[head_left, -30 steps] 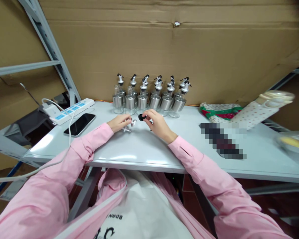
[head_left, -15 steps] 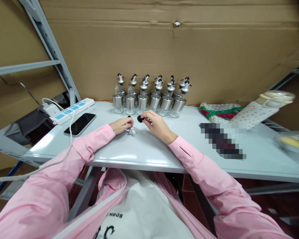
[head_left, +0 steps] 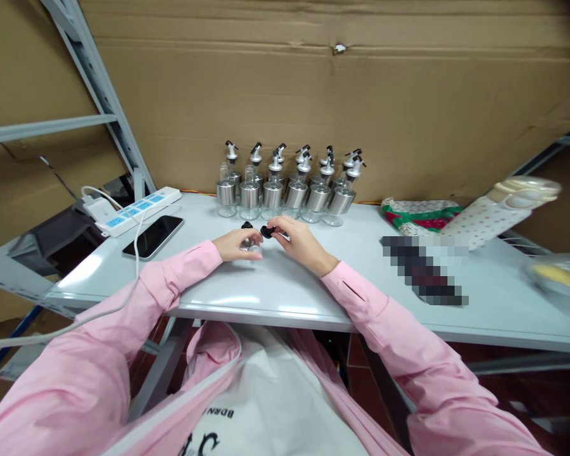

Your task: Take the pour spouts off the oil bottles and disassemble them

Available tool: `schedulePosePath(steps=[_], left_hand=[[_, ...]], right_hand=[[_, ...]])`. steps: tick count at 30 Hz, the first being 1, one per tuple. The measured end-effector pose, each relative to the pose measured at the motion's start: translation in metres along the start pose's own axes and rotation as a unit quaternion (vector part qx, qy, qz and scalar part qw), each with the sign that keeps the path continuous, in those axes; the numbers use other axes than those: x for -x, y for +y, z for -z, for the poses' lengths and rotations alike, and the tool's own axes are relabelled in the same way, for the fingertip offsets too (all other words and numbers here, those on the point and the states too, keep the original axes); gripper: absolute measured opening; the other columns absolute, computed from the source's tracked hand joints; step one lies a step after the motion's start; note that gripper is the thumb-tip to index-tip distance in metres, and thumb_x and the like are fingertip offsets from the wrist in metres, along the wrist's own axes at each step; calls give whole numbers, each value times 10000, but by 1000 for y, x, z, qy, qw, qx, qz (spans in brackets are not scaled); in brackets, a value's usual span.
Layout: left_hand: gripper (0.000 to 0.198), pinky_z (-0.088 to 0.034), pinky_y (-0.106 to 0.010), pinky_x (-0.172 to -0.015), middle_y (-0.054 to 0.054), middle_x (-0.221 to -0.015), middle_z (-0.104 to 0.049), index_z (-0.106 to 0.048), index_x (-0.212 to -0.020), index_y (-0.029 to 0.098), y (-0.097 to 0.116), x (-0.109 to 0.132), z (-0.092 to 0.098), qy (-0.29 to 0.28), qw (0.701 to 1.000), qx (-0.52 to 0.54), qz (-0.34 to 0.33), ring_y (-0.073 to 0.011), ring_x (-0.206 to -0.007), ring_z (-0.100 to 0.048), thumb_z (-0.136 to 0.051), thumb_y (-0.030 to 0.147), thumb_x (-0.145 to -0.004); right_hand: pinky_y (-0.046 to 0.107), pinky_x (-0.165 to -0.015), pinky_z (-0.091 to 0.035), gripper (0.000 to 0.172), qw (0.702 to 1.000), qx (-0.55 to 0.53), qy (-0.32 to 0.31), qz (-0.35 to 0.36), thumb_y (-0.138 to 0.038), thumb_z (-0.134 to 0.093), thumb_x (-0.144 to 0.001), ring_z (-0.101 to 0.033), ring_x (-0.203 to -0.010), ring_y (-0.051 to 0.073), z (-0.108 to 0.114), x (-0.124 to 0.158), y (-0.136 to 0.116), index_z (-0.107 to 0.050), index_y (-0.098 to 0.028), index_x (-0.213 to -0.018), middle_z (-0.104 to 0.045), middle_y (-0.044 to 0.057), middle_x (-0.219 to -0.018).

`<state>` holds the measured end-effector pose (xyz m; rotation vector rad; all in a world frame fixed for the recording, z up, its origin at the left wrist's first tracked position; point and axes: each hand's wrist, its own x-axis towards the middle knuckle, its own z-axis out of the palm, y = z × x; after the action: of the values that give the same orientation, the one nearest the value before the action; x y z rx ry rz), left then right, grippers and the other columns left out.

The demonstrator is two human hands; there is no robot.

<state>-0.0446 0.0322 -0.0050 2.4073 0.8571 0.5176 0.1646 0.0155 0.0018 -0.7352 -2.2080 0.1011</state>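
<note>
My left hand [head_left: 236,245] is over the table, its thumb spread away from the fingers. Under and beside those fingers lie a small clear-and-silver part [head_left: 254,249] and a black piece [head_left: 247,225]; whether the fingers touch them is hard to tell. A small round black stopper-like part [head_left: 266,232] is pinched in the fingertips of my right hand [head_left: 300,242]. Behind both hands, several glass oil bottles [head_left: 271,193] with steel sleeves stand in rows. Most carry silver-and-black pourer spouts [head_left: 304,161]; two at the front left have bare glass necks [head_left: 249,173].
On the left are a power strip [head_left: 140,211], a phone [head_left: 154,237] and a white cable [head_left: 135,259]. At right lie a patterned cloth [head_left: 420,213], a dotted white bottle [head_left: 484,215] and a wrapped yellow item [head_left: 563,276]. Cardboard [head_left: 285,95] backs the table [head_left: 275,291].
My left hand's thumb and fingers have parted from a pinch, and the hand has shifted slightly right. My right hand stays almost in place with the black part.
</note>
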Motion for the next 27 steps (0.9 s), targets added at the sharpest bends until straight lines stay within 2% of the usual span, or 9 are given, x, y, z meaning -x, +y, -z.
schedulePosePath(steps=[3,7,12,16,20,21,24,27], left_hand=[[358,-455,-294,-730,-32,-859,-608,-513,-882,165,2,0,-1,68,997,30,16,-154,-791,-570,-589,470,-712],[288,-452,-309,-763,-11,-815,-591,-507,-848,170,4,-1,-1,161,987,4,-14,-146,-789,-559,-585,423,-735],[333,-466,-293,-753,-34,-908,-587,-491,-939,170,2,-2,-4,179,982,19,-60,-144,-823,-563,-633,376,-719],[410,-474,-289,-770,-26,-903,-608,-433,-1035,185,1,-3,-3,188,978,54,-76,-129,-789,-582,-643,350,-725],[313,-456,-298,-793,-30,-906,-590,-452,-975,177,-6,-2,13,308,950,-32,-41,-138,-818,-569,-612,324,-750],[276,-449,-303,-796,-29,-900,-587,-465,-945,173,-11,-1,19,323,944,-68,-23,-143,-822,-562,-606,313,-752],[185,-445,-314,-772,-28,-859,-583,-513,-853,166,-30,0,29,301,943,-145,15,-155,-787,-545,-595,289,-743],[121,-452,-326,-753,-36,-836,-599,-550,-843,161,-48,-2,28,256,952,-158,52,-160,-740,-549,-555,229,-743]], right_hand=[[307,-743,-491,146,1000,-15,0,17,-127,-495,-827,-604,-807,160,-1,0,1,-566,-181,-942,-637,59,-897],[337,-791,-497,121,999,-30,-14,40,-149,-496,-840,-613,-869,170,0,-1,-3,-583,-193,-912,-662,56,-913],[352,-841,-496,127,997,-58,-10,48,-188,-478,-861,-607,-960,169,3,-2,-10,-595,-198,-910,-641,80,-1053],[367,-890,-486,176,996,-85,3,33,-235,-471,-867,-567,-1062,174,5,-3,-17,-583,-200,-1000,-579,106,-1176],[362,-854,-509,243,997,-80,2,17,-274,-485,-858,-530,-1112,182,7,-3,-19,-538,-210,-1087,-514,110,-1264],[367,-861,-504,242,997,-70,-1,17,-272,-483,-859,-532,-1109,182,7,-2,-19,-535,-210,-1087,-515,109,-1263],[398,-917,-465,225,999,-41,-2,18,-256,-467,-869,-531,-1112,185,8,-2,-16,-535,-212,-1078,-535,104,-1236],[401,-942,-446,217,999,-32,4,19,-241,-453,-876,-532,-1111,179,7,-2,-14,-534,-215,-1076,-544,100,-1222]])
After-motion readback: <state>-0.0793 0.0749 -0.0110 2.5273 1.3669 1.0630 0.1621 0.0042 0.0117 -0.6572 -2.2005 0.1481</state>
